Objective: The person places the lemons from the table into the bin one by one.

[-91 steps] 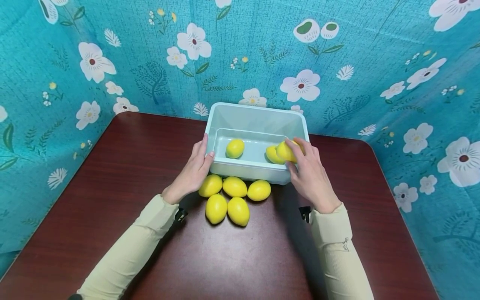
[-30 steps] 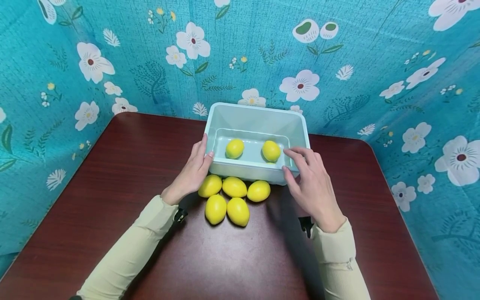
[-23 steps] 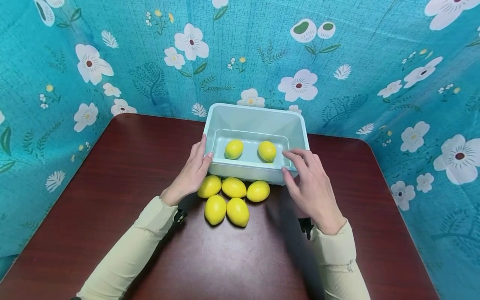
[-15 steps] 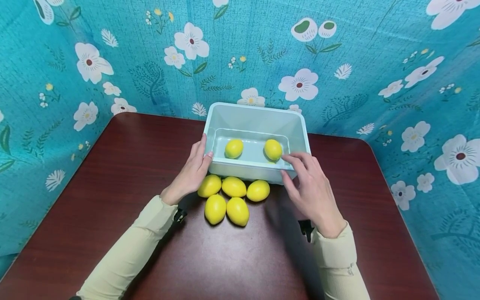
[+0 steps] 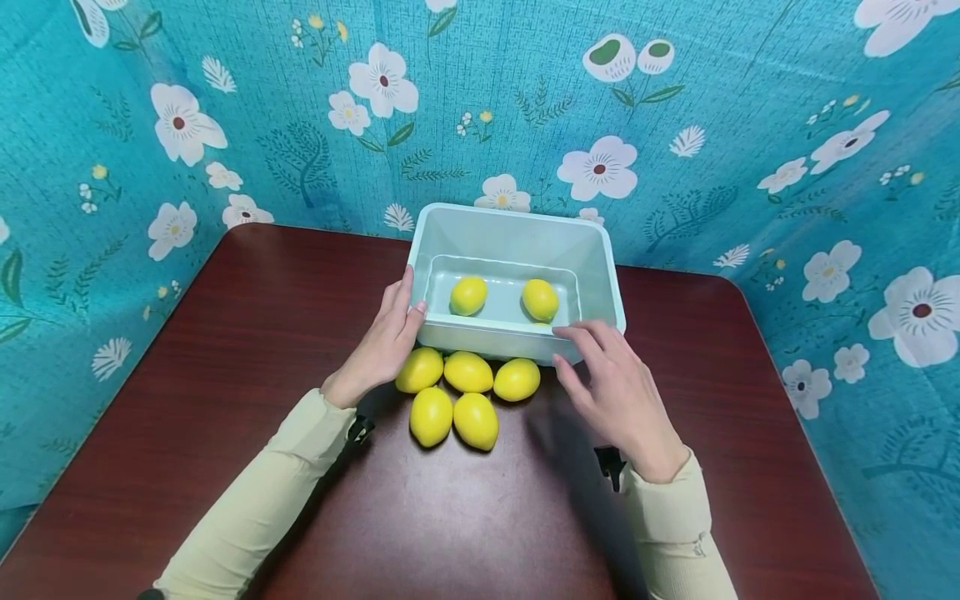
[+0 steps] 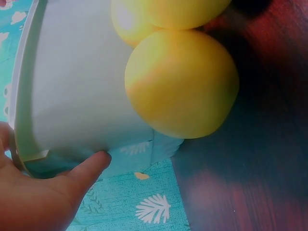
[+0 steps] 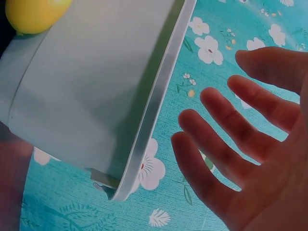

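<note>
A pale blue-green plastic bin (image 5: 517, 223) stands at the back of the table. My left hand (image 5: 378, 337) holds its left side near the front corner, thumb at the rim and fingers along the outer wall. My right hand (image 5: 618, 387) hovers by the front right corner with spread, slightly bent fingers and nothing in them. Inside the bin lie a lemon (image 5: 468, 296) on the left and another lemon (image 5: 540, 300) on the right; a yellow sliver under the right one shows above the front rim. The right wrist view shows my right fingers (image 7: 216, 144) apart from the bin's rim.
Several lemons (image 5: 468, 372) sit in two rows on the dark red-brown table (image 5: 510, 525), against the bin's front wall. A blue flowered cloth (image 5: 487, 100) hangs behind and along both sides of the table.
My right hand has let go of a lemon in the bin's right part, then drawn back toward me past the front rim. That lemon has rolled slightly left. My left hand has stayed put.
</note>
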{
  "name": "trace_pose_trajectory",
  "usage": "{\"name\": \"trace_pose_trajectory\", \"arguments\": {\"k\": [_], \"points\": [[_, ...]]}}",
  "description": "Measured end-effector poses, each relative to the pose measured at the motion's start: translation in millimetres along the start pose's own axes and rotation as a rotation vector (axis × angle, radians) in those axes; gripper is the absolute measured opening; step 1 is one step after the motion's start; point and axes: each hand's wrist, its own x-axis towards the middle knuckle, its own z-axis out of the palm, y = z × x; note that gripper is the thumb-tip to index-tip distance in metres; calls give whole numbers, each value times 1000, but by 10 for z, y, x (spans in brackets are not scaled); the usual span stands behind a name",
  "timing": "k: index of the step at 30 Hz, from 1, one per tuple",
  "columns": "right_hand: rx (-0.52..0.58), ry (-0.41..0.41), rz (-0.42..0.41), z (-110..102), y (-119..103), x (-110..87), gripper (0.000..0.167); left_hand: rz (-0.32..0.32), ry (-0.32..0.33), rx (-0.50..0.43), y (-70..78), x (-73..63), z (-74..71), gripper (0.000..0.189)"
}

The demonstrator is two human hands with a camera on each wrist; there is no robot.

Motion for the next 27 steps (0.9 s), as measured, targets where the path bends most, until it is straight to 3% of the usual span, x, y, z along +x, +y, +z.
{"name": "trace_pose_trajectory", "arguments": {"k": [8, 14, 18, 27], "points": [[-2, -143, 8, 80, -33, -59, 31, -11, -5, 4, 4, -4, 5, 63], [51, -259, -80, 304, 0, -111, 33, -14, -8, -1, 15, -16, -1, 63], [74, -293, -129, 460, 39, -150, 37, -11, -7, -1, 14, -17, 0, 63], [89, -323, -121, 625, 75, -183, 42, -7, -2, 2, 10, -18, 6, 63]]}}
